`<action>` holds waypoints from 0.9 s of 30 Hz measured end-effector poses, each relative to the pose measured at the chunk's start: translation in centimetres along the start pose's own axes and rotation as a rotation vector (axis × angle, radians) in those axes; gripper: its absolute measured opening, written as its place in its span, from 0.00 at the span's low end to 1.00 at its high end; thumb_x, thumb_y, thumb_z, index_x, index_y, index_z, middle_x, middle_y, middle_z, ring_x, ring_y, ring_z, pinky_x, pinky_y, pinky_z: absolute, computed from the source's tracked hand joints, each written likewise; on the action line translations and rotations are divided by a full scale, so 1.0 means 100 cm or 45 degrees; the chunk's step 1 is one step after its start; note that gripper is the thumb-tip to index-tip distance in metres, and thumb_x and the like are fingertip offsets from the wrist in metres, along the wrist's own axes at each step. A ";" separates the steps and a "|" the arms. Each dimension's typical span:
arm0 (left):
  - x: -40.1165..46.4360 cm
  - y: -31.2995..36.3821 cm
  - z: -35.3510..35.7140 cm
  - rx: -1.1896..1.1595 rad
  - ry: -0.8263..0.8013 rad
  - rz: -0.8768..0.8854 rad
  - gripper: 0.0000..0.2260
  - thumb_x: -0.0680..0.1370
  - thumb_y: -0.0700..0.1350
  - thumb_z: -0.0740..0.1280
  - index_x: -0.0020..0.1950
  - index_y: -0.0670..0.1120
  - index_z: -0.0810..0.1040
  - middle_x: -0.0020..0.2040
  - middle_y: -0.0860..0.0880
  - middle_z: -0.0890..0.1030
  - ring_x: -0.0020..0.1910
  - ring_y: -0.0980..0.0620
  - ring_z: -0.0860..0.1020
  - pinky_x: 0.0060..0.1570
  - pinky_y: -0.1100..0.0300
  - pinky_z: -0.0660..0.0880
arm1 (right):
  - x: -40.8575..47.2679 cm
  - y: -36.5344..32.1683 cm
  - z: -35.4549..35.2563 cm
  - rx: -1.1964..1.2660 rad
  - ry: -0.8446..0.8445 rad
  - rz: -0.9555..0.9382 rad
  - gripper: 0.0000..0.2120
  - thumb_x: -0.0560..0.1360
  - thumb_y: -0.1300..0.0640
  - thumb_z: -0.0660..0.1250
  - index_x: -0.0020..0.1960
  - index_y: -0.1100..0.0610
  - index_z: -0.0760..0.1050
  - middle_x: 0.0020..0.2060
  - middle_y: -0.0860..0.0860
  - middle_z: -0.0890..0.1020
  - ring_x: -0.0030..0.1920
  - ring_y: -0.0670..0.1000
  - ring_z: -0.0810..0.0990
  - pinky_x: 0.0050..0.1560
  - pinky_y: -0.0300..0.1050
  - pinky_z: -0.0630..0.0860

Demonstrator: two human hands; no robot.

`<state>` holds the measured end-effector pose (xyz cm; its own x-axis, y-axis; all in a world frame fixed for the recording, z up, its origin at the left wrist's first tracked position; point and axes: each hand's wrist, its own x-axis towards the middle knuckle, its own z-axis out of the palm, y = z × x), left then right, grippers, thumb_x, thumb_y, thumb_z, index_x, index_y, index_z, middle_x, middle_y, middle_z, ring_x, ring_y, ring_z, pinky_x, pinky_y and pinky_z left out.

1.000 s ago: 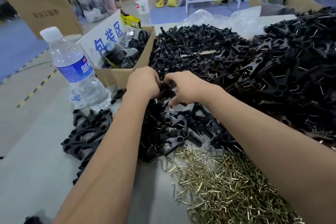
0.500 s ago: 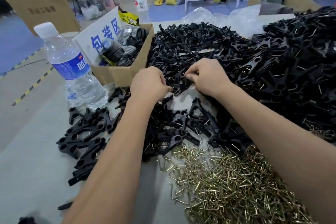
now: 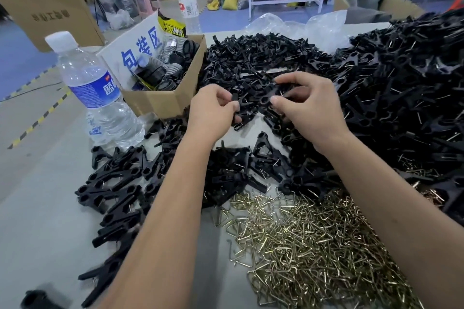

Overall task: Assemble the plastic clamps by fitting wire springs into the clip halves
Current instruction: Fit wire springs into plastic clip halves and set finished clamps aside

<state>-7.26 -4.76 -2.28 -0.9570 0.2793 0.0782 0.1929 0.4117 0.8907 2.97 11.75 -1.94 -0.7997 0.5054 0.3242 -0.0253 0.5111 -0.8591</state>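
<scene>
My left hand (image 3: 212,108) and my right hand (image 3: 310,105) are raised over the table's middle, both pinching black plastic clip halves (image 3: 253,101) held between them. A wire tip shows beside the right fingers. Behind and to the right spreads a big heap of black clip halves (image 3: 376,78). Brass-coloured wire springs (image 3: 308,241) lie in a pile near the front edge. Assembled black clamps (image 3: 118,188) lie scattered under and left of my left forearm.
A water bottle (image 3: 93,90) stands at the left. Behind it sits an open cardboard box (image 3: 160,100) holding black parts and a blue-lettered sign. A second bottle (image 3: 188,7) stands behind the box. Clear plastic bags (image 3: 301,25) lie at the table's back.
Both hands lifted off the heap and drew slightly toward me, now holding clip pieces up between them. The right hand's fingers have spread from a closed reach into a pinch.
</scene>
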 end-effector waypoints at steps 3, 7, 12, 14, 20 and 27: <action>-0.020 0.002 0.015 -0.363 -0.071 0.029 0.05 0.83 0.34 0.64 0.56 0.41 0.76 0.45 0.42 0.87 0.38 0.48 0.87 0.42 0.54 0.83 | -0.030 0.009 -0.016 0.097 -0.031 0.057 0.20 0.73 0.57 0.79 0.62 0.45 0.80 0.40 0.46 0.87 0.40 0.47 0.86 0.46 0.51 0.85; -0.045 -0.002 0.030 -0.559 -0.052 0.133 0.09 0.79 0.31 0.67 0.55 0.42 0.78 0.46 0.44 0.87 0.43 0.47 0.87 0.43 0.58 0.82 | -0.051 0.020 -0.028 -0.050 -0.111 0.057 0.16 0.74 0.53 0.79 0.59 0.43 0.82 0.41 0.45 0.86 0.41 0.47 0.84 0.48 0.56 0.85; -0.049 -0.011 0.028 -0.665 0.207 0.159 0.11 0.75 0.29 0.69 0.51 0.43 0.80 0.45 0.46 0.87 0.44 0.48 0.87 0.46 0.60 0.82 | -0.031 0.004 -0.016 -0.218 -0.364 -0.095 0.13 0.76 0.51 0.76 0.60 0.45 0.85 0.37 0.45 0.86 0.32 0.42 0.83 0.40 0.36 0.81; -0.046 -0.014 0.026 -0.643 0.238 0.156 0.11 0.76 0.30 0.69 0.54 0.41 0.80 0.47 0.44 0.86 0.45 0.49 0.87 0.45 0.63 0.81 | -0.008 0.002 -0.001 -0.452 -0.247 -0.189 0.08 0.77 0.54 0.74 0.56 0.51 0.86 0.38 0.46 0.86 0.38 0.44 0.83 0.45 0.35 0.79; -0.040 -0.018 0.028 -0.655 0.202 0.166 0.09 0.77 0.31 0.68 0.55 0.40 0.79 0.48 0.42 0.85 0.45 0.48 0.88 0.44 0.62 0.81 | 0.035 0.008 0.040 -1.295 -0.319 -0.219 0.08 0.79 0.60 0.71 0.44 0.55 0.72 0.50 0.58 0.83 0.61 0.59 0.73 0.48 0.51 0.77; -0.040 -0.018 0.028 -0.694 0.145 0.117 0.09 0.79 0.33 0.69 0.57 0.42 0.80 0.51 0.40 0.85 0.41 0.47 0.88 0.41 0.60 0.82 | 0.042 0.012 0.038 -1.427 -0.508 -0.319 0.07 0.80 0.61 0.66 0.56 0.58 0.80 0.55 0.59 0.82 0.62 0.62 0.75 0.56 0.54 0.79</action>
<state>-3.16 -4.14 -5.45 -0.9647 0.1852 0.1874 0.1658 -0.1261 0.9781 -2.72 11.87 -3.05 -0.9804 0.1579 0.1182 0.1692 0.9812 0.0926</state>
